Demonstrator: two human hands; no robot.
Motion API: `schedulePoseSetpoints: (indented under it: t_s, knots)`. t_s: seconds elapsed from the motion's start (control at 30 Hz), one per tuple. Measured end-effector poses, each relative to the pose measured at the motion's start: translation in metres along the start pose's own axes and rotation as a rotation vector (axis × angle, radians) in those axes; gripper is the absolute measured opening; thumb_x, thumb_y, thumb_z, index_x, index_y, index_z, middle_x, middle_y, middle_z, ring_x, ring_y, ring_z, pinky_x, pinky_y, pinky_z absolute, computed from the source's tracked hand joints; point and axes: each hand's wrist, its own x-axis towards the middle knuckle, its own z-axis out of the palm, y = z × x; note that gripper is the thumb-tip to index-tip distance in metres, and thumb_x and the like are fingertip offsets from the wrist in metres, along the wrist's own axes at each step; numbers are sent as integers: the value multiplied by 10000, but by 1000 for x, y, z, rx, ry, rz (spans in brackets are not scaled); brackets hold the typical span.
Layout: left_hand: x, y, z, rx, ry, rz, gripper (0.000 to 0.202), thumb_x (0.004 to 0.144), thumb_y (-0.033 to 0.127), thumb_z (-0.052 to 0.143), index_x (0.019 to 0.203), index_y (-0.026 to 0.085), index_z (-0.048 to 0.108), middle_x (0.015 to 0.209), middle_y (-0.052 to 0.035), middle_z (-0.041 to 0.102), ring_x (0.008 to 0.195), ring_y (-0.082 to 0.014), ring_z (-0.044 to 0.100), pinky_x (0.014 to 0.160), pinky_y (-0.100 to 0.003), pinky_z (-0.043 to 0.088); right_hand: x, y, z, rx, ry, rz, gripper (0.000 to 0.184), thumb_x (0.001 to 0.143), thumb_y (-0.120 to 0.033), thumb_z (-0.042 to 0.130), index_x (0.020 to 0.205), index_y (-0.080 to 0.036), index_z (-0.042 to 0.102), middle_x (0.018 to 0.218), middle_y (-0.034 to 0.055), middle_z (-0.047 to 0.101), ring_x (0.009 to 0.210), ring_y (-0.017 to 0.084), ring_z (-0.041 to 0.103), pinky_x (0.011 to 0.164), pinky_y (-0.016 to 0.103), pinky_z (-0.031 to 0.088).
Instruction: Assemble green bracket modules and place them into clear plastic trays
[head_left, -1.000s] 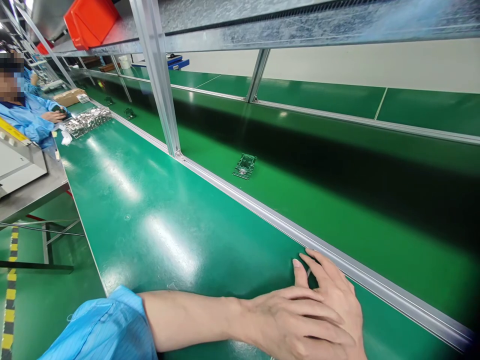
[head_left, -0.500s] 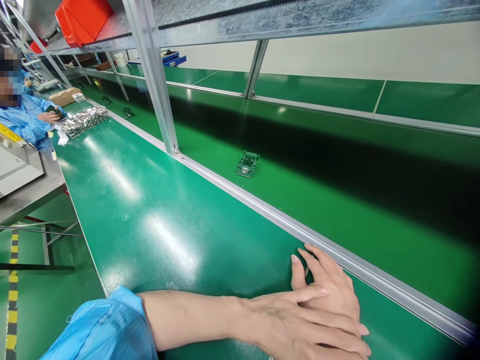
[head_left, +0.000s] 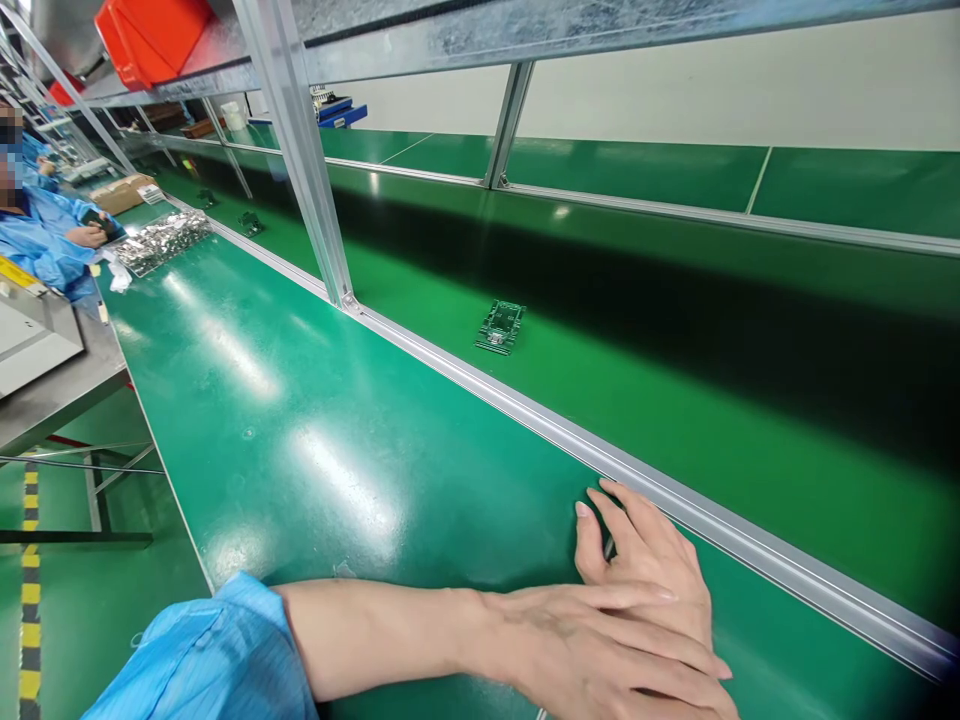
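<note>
My left hand [head_left: 607, 650] lies flat across the back of my right hand, fingers stretched out and holding nothing. My right hand [head_left: 660, 565] rests on the green bench top [head_left: 450, 480], its fingertips near the metal rail [head_left: 480, 390]. Its fingers are slightly bent, with the thumb apart. A thin pale sliver shows between thumb and forefinger; I cannot make out what it is. Beyond the rail, out of reach of both hands, a green circuit board [head_left: 501, 327] lies on the darker green strip [head_left: 600, 400].
A metal post [head_left: 300, 150] rises from the rail under a shelf [head_left: 600, 40] with a red bin [head_left: 150, 40]. At far left, a co-worker in blue sleeves [head_left: 45, 230] sits near a pile of shiny silvery pieces [head_left: 161, 240]. More boards [head_left: 251, 222] lie farther along the strip.
The circuit board has shifted slightly right relative to the rail and post. The view has turned a little; my hands keep nearly the same pose, left over right.
</note>
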Motion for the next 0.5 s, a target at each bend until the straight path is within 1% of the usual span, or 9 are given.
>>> schedulePoseSetpoints:
  t_s: [0.03,0.1,0.17,0.2,0.27,0.4,0.47,0.5]
  knots:
    - [0,0,2,-19,-2,5,487,917,119,261,1166,198,672,1237,-40,636,1256,-206,508,1147,-430,299,0,-1,-1,5,-15,18,290,950,-302,398,994,-150,642,1093,136,676,985,281,653,801,387,516]
    - [2,0,8,-68,13,25,480,907,120,273,1059,211,719,1154,-29,672,1181,-187,555,1146,-416,313,0,-3,-4,16,-39,45,283,941,-283,401,1016,-151,640,1113,138,668,1004,287,645,821,403,510]
    - [3,-1,15,-104,42,55,467,890,111,298,927,237,746,1072,-3,697,1095,-171,591,1107,-395,371,1,-5,-6,20,-45,45,277,939,-279,403,1014,-152,638,1109,135,669,1006,286,644,822,404,507]
    - [3,-1,18,-112,57,74,458,881,109,312,892,249,749,1039,6,704,1062,-167,601,1080,-384,403,1,-5,-7,18,-42,40,276,942,-282,402,1004,-151,637,1101,134,671,1004,284,644,820,400,507]
    - [3,-2,22,-106,94,99,439,872,122,333,888,257,751,1009,7,710,1032,-168,610,1050,-377,433,2,-4,-8,10,-29,26,279,949,-289,394,980,-152,635,1080,131,676,994,277,648,808,390,507]
    - [3,-3,23,-52,210,71,425,880,150,339,868,200,760,1053,-27,709,1044,-183,610,1094,-391,400,2,-2,-7,30,-41,3,277,948,-296,399,994,-157,634,1096,127,674,1000,270,646,815,385,507]
    - [3,-3,23,-70,210,66,422,888,158,339,848,200,757,1059,-25,709,1045,-183,611,1083,-390,412,1,-2,-6,34,-38,24,284,947,-299,398,1002,-154,636,1105,131,672,1015,276,642,823,392,505]
    - [3,-3,23,-93,177,72,413,891,166,346,837,210,753,1044,-20,712,1044,-182,611,1067,-385,426,1,-2,-6,29,-31,34,290,950,-303,395,1000,-153,637,1101,132,674,1015,277,643,823,393,505]
